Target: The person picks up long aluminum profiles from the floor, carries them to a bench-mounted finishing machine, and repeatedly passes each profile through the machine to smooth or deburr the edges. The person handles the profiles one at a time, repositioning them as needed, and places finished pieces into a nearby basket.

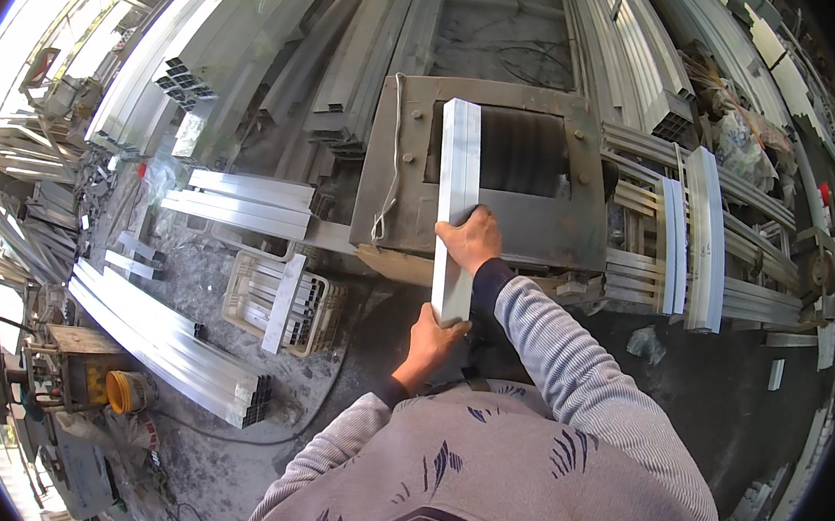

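Note:
A straight silver metal tube (460,179) of square section points away from me, held in both hands. My left hand (432,342) is closed round its near end, close to my body. Farther up, my right hand (475,238) grips the tube from its right side, thumb across the top. The tube's far part lies over a brown metal machine (532,221) with a dark, wide belt or roller (524,150) in its opening. Whether the tube touches that dark surface I cannot tell.
Left of the machine stands a cream plastic crate (331,323) of metal pieces. Long square tubes (168,347) lie on the floor beyond it, near a yellow bucket (128,391). To the right, metal lengths (706,243) rest across a rack (761,294). A white cord (394,158) hangs on the machine.

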A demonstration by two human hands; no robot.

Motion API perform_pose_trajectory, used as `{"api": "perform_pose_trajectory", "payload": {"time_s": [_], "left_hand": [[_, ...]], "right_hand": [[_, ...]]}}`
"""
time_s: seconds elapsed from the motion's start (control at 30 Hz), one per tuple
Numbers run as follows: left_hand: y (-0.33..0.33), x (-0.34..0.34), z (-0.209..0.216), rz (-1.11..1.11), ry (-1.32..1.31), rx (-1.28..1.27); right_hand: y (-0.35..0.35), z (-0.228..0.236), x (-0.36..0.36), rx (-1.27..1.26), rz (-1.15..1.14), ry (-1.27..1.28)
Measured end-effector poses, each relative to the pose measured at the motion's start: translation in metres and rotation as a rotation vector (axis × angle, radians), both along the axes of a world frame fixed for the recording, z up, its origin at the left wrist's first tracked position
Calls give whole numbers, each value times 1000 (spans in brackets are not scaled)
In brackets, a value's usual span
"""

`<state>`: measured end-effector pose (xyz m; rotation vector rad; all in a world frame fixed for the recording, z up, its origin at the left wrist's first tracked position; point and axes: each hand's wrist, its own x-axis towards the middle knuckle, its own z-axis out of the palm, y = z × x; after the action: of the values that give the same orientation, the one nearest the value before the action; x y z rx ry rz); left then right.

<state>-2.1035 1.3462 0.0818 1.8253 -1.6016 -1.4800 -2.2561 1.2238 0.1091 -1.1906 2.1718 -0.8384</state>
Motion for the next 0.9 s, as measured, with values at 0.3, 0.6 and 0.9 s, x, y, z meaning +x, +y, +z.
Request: {"api": "perform_pose_trajectory", "payload": {"time_s": [0.3, 0.6, 0.9], "left_hand": [[-133, -48, -15, 97, 545, 386], [-177, -45, -21, 85, 584, 391], [-78, -11, -35, 47, 584, 405]], "right_hand": [[-117, -18, -37, -230, -60, 436], [-165, -19, -36, -189, -21, 472], [-66, -25, -6, -132, 73, 452]]}}
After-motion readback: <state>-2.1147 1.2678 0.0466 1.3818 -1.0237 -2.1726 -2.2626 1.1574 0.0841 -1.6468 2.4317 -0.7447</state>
